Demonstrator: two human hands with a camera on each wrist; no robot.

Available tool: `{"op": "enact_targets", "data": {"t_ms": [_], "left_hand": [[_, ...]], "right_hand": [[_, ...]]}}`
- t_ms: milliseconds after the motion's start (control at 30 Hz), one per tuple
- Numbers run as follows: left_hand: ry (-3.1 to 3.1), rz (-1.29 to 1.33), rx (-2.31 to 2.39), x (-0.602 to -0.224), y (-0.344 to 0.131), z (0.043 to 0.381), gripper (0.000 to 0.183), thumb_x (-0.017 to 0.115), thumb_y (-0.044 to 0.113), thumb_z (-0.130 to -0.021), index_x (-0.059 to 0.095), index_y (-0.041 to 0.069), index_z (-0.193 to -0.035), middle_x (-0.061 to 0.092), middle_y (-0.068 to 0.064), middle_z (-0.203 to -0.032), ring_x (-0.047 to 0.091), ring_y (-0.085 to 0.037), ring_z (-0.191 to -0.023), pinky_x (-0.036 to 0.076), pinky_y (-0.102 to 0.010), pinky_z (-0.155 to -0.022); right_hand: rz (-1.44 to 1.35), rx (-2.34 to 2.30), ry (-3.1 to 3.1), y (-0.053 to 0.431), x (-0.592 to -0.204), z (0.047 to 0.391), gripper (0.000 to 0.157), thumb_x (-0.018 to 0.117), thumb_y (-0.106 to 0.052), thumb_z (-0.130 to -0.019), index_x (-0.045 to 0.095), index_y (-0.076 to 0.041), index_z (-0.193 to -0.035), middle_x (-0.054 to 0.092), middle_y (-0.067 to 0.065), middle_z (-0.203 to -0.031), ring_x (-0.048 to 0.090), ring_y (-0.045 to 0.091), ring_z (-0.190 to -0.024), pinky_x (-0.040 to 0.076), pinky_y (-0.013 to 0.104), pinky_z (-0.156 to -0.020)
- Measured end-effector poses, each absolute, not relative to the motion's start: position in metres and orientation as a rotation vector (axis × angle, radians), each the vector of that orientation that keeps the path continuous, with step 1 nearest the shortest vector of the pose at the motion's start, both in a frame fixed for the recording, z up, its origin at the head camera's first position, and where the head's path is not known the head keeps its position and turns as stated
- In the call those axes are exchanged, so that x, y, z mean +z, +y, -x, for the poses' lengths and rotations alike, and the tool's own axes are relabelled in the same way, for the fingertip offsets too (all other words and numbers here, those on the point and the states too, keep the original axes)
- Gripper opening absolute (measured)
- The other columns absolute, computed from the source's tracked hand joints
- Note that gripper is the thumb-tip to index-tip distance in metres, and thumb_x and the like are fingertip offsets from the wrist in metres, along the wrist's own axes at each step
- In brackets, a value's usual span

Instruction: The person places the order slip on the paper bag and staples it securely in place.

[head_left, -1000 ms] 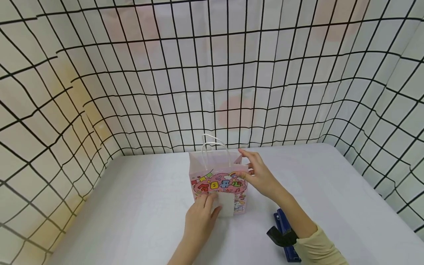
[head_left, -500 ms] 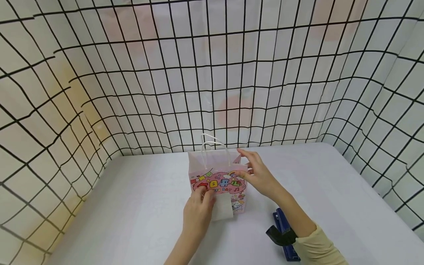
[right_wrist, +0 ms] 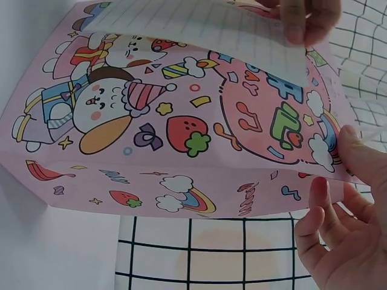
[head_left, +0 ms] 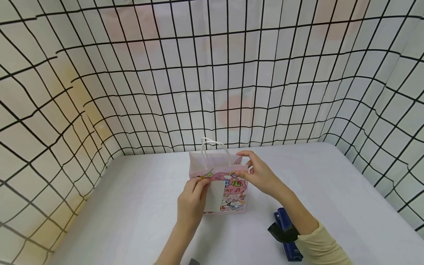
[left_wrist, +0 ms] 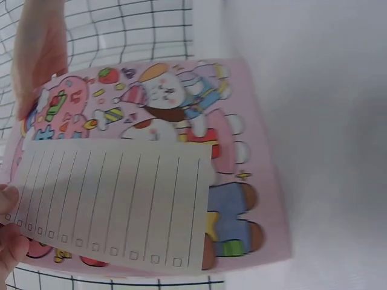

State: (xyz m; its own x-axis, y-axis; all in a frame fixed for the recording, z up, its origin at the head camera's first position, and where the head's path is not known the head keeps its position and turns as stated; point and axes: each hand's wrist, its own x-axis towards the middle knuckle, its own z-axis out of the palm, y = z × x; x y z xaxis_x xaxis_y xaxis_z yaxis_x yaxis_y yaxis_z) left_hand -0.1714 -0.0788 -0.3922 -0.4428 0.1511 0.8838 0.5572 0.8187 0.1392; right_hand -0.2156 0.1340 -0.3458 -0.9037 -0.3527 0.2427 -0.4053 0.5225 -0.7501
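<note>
A pink paper gift bag [head_left: 237,202] with cartoon prints and white handles [head_left: 215,142] stands upright on the table. My left hand [head_left: 191,202] pinches the upper left edge of a white note sheet [head_left: 214,197] in front of the bag's printed face. Ruled lines and a row of small checkboxes mark the note sheet [left_wrist: 115,202] in the left wrist view. At the bag's upper right corner, my right hand [head_left: 263,177] grips the rim with thumb and fingers. Part of the bag's print is hidden behind the sheet and left hand.
A dark blue long tool, like a stapler [head_left: 293,252], lies on the white table [head_left: 139,209] under the right forearm. A black strap [head_left: 284,233] sits at that wrist. Black-lined grid cloth [head_left: 185,81] surrounds the table's back and sides.
My left hand has moved up and left with the note sheet, which tilted outward midway and now lies higher across the bag's front. The right hand stays at the rim.
</note>
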Motion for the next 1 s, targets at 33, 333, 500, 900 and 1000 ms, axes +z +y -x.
{"op": "enact_targets", "data": {"t_ms": [33, 333, 500, 900, 1000], "left_hand": [[-1.994, 0.527, -0.520, -0.390, -0.079, 0.173, 0.014, 0.071, 0.005, -0.074, 0.065, 0.003, -0.087, 0.061, -0.006, -0.084, 0.060, -0.017, -0.075, 0.054, -0.025, -0.065], [-1.953, 0.551, -0.584, -0.376, -0.072, 0.181, 0.013, 0.069, 0.003, -0.076, 0.065, 0.002, -0.088, 0.062, -0.007, -0.084, 0.059, -0.017, -0.079, 0.053, -0.025, -0.072], [-1.954, 0.536, -0.588, -0.373, -0.070, 0.184, 0.016, 0.071, 0.004, -0.075, 0.064, 0.001, -0.089, 0.061, -0.008, -0.084, 0.058, -0.017, -0.076, 0.053, -0.025, -0.069], [-1.945, 0.505, -0.631, -0.360, -0.065, 0.189, 0.012, 0.069, 0.005, -0.077, 0.063, 0.002, -0.086, 0.059, -0.007, -0.081, 0.056, -0.017, -0.072, 0.053, -0.024, -0.067], [-1.930, 0.490, -0.581, -0.361, -0.063, 0.191, 0.013, 0.072, 0.007, -0.075, 0.064, 0.003, -0.084, 0.059, -0.006, -0.079, 0.054, -0.017, -0.069, 0.050, -0.024, -0.063]], "right_hand": [[-0.673, 1.357, -2.694, 0.134, -0.345, 0.216, 0.061, 0.064, -0.030, -0.083, 0.035, -0.011, -0.132, 0.052, 0.012, -0.107, 0.048, 0.016, -0.073, 0.045, 0.025, -0.056], [-0.827, 1.303, -2.714, 0.136, -0.340, 0.219, 0.070, 0.066, -0.027, -0.082, 0.029, -0.013, -0.139, 0.039, 0.011, -0.128, 0.051, 0.016, -0.086, 0.046, 0.024, -0.066], [-0.857, 1.326, -2.765, 0.136, -0.337, 0.220, 0.074, 0.069, -0.027, -0.080, 0.027, -0.015, -0.140, 0.034, 0.011, -0.132, 0.057, 0.020, -0.096, 0.050, 0.027, -0.071], [-0.916, 1.328, -2.807, 0.133, -0.334, 0.218, 0.069, 0.062, -0.014, -0.086, 0.021, -0.018, -0.142, 0.035, 0.007, -0.129, 0.049, 0.022, -0.103, 0.051, 0.027, -0.072], [-0.920, 1.316, -2.796, 0.131, -0.335, 0.218, 0.070, 0.062, -0.012, -0.085, 0.022, -0.018, -0.142, 0.038, 0.007, -0.126, 0.048, 0.023, -0.107, 0.052, 0.028, -0.074]]}}
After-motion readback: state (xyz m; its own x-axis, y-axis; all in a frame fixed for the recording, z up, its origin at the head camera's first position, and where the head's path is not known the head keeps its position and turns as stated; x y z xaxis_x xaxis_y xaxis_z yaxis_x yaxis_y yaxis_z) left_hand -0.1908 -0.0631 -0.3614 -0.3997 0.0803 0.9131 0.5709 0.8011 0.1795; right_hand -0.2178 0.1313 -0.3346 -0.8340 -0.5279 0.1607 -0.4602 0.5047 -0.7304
